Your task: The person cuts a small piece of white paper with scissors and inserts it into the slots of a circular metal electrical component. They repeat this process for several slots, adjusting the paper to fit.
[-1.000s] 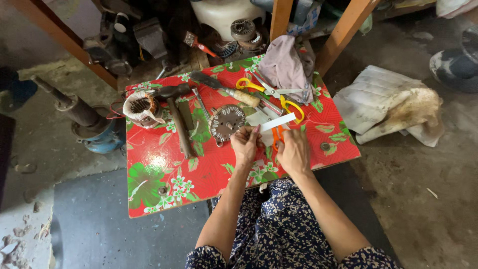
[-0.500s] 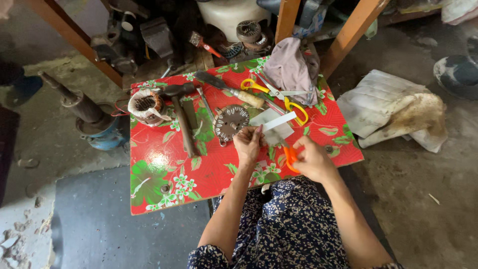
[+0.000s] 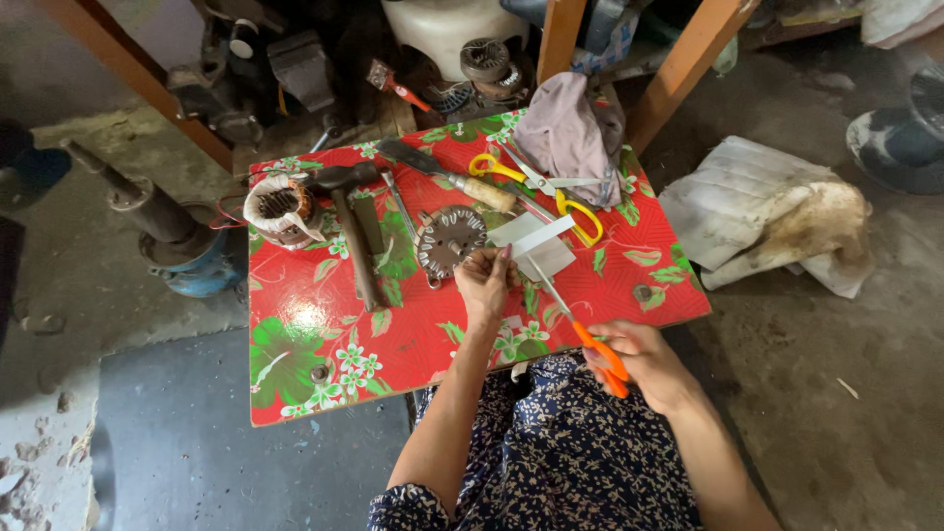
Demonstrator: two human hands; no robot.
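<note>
While R hand [image 3: 644, 364] clamps orange scissors [image 3: 590, 344], L hand [image 3: 484, 280] pinches white paper strip [image 3: 539, 239].

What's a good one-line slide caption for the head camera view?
Seated at a red floral table, the left hand holds a white strip while the right hand works orange-handled scissors.

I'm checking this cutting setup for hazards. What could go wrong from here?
1. The blades of the orange-handled scissors in the right hand point toward the left hand pinching the white paper strip; a slip might nick its fingers.
2. The right hand works past the red floral table edge, so dropped scissors could land on the lap.
</note>
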